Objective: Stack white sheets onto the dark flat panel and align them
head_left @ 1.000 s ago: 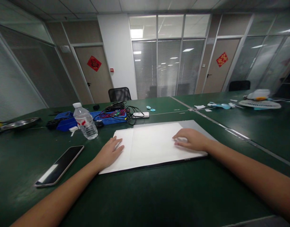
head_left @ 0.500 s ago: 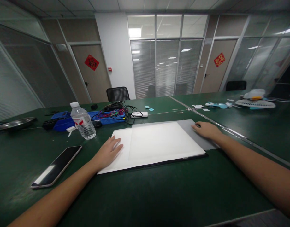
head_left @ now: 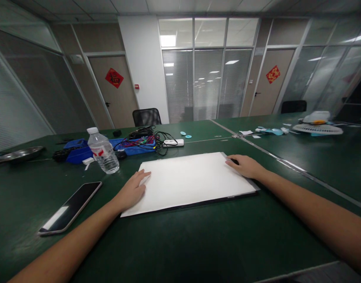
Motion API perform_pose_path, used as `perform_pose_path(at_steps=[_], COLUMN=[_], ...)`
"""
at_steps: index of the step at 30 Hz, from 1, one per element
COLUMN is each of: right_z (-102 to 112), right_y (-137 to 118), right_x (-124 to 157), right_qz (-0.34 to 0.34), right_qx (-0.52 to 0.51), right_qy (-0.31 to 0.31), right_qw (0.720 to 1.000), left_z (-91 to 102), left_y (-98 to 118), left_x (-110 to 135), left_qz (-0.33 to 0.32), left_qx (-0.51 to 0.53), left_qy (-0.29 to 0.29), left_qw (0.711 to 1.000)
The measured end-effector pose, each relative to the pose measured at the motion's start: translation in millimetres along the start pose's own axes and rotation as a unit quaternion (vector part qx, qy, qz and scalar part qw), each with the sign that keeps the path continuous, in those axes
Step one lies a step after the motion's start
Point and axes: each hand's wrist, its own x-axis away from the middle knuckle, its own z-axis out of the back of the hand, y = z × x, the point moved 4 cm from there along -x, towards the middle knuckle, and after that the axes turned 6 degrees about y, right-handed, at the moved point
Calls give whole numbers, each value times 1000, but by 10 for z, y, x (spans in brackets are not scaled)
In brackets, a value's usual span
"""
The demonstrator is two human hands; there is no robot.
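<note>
A stack of white paper (head_left: 186,181) lies on the green table, with a dark flat edge showing under its front side. A thin translucent sheet lies over the paper; a narrow grey margin of it (head_left: 255,184) sticks out at the right. My left hand (head_left: 132,191) rests on the paper's left edge, fingers spread and fairly flat. At the right edge my right hand (head_left: 247,166) has its fingers curled and thumb drawn in on the sheet. A small dark spot between those fingers cannot be made out.
Left of the paper lies a phone (head_left: 71,208), with a water bottle (head_left: 104,151) standing behind it. Blue trays (head_left: 134,146) with tangled cables, a white power strip (head_left: 173,143) and a metal pan (head_left: 18,154) lie farther back. A fan-like white object (head_left: 318,129) sits far right.
My right hand has moved left with the translucent sheet, which now lines up nearly with the paper; its wide grey overhang has shrunk. My left hand stays, its fingers slightly shifted.
</note>
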Motion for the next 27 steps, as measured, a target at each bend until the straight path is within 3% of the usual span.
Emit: perform_pose_path(at_steps=[18, 27], right_z=[-2, -46], right_y=[-62, -79], right_x=[39, 26], right_qz=[42, 0], right_qx=[-26, -78], right_qy=[-8, 26], right_qw=[999, 997], left_z=[23, 26], left_y=[-7, 35], left_x=[-12, -3], left_qz=[-16, -8], left_qx=[18, 4], left_qy=[28, 26], left_qw=[999, 1000])
